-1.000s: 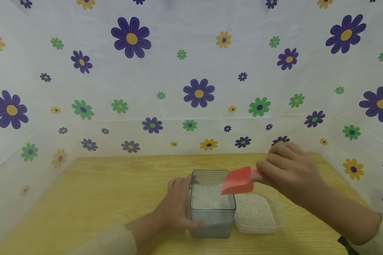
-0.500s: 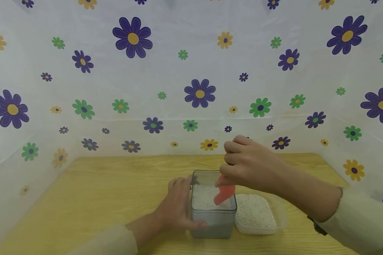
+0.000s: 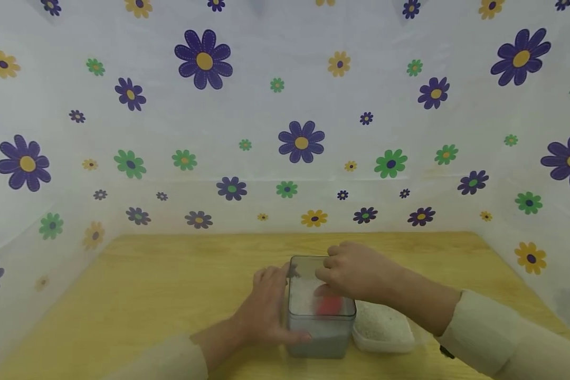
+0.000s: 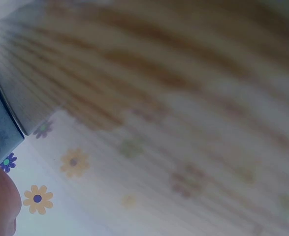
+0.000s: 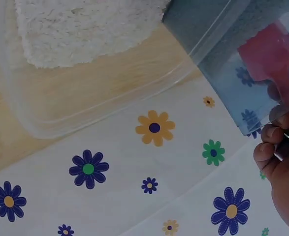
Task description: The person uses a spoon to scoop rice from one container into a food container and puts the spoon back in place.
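Observation:
A tall grey see-through container (image 3: 320, 339), square with rounded corners, stands on the table and holds white rice (image 3: 303, 293). My left hand (image 3: 262, 311) grips its left side, thumb across the front and fingers toward the back. Over its opening my right hand (image 3: 363, 272) holds a pink-red scoop (image 3: 330, 305) by the handle. The scoop's blade (image 5: 270, 51) is down inside the container, seen through the clear wall in the right wrist view. In the left wrist view only part of a finger (image 4: 1, 196) and the container's edge show.
Close against the container's right side sits a shallow clear plastic tub (image 3: 385, 345) with more rice (image 3: 385, 322), partly hidden by my right forearm. Beneath is a wooden table (image 3: 171, 295). A flower-printed white sheet (image 3: 247, 105) surrounds it at the back and sides.
My right hand has swung left from above the tub and come down over the container, tilting the scoop and lowering it inside. My left hand has kept its hold.

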`<action>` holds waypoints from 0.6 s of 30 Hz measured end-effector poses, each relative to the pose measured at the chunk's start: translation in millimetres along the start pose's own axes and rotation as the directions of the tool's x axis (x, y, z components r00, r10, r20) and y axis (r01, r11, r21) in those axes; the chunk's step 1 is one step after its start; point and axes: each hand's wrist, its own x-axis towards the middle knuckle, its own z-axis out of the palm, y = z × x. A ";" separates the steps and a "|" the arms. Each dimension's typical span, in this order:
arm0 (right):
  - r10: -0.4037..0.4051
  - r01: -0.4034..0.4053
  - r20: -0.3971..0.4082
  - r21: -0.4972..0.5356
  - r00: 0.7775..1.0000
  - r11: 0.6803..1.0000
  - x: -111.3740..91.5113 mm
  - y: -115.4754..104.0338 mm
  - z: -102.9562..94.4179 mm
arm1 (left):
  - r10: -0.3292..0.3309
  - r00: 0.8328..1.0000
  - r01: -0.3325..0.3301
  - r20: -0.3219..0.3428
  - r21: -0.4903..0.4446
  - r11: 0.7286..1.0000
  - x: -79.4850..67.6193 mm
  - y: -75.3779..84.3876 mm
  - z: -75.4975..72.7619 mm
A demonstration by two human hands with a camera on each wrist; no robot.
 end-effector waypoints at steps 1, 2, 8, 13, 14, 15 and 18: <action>0.030 -0.030 0.022 0.019 0.999 0.999 -0.6 -0.6 0.3 | 0.004 1.000 -0.004 0.000 0.004 1.000 0.8 0.9 0.5; 0.051 -0.053 0.046 0.033 0.998 0.998 -0.9 -1.1 0.0 | 0.002 1.000 -0.002 0.003 0.005 1.000 1.3 1.6 0.6; 0.180 -0.205 0.188 0.127 0.966 0.970 3.5 -8.3 -2.8 | 0.004 1.000 -0.004 0.001 0.001 1.000 1.4 2.9 2.1; 0.250 -0.285 0.203 0.166 0.947 0.944 3.8 -13.6 -0.7 | -0.006 1.000 0.006 0.015 0.007 1.000 1.0 2.7 4.1; 0.261 -0.296 0.200 0.169 0.944 0.940 4.3 -14.2 -0.4 | -0.013 1.000 0.013 0.017 0.006 1.000 1.1 3.2 3.3; 0.268 -0.301 0.194 0.167 0.944 0.939 4.8 -14.9 0.0 | -0.017 1.000 0.017 0.019 0.009 1.000 1.1 3.4 2.6; 0.308 -0.339 0.189 0.166 0.932 0.926 6.1 -17.9 1.2 | -0.022 1.000 0.022 0.020 0.011 1.000 0.5 4.4 0.9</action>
